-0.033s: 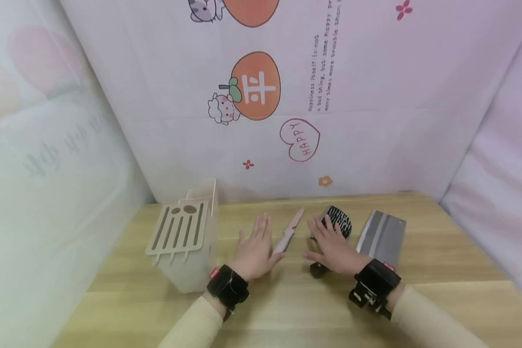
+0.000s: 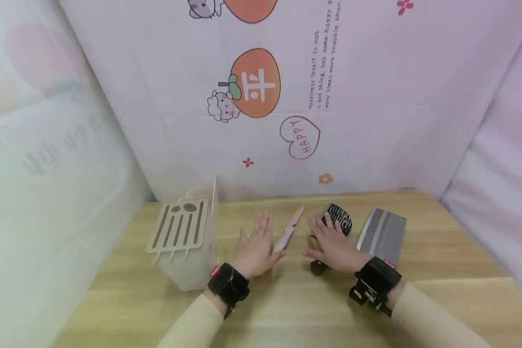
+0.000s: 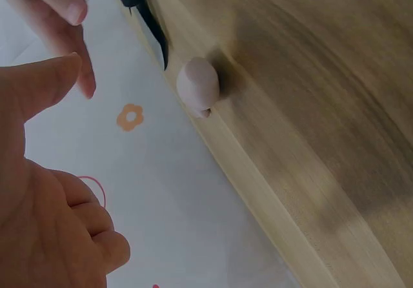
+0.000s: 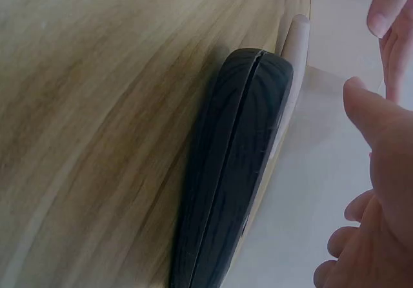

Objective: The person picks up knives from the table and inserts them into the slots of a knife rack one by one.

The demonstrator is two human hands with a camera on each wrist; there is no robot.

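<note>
My left hand hovers palm down with its fingers straight, just left of a pink paring knife, and holds nothing. In the left wrist view the butt of that knife's handle shows on the tabletop. My right hand is spread over a black-handled knife with a black and silver patterned blade, hiding its middle. The right wrist view shows its dark handle apart from the fingers. Right of that hand lies a grey cleaver, its lower end behind the wrist.
A beige knife holder with slots and two round holes in its top stands upright at the left. Printed cloth hangs behind the wooden table and along both sides. Black camera bands circle both wrists.
</note>
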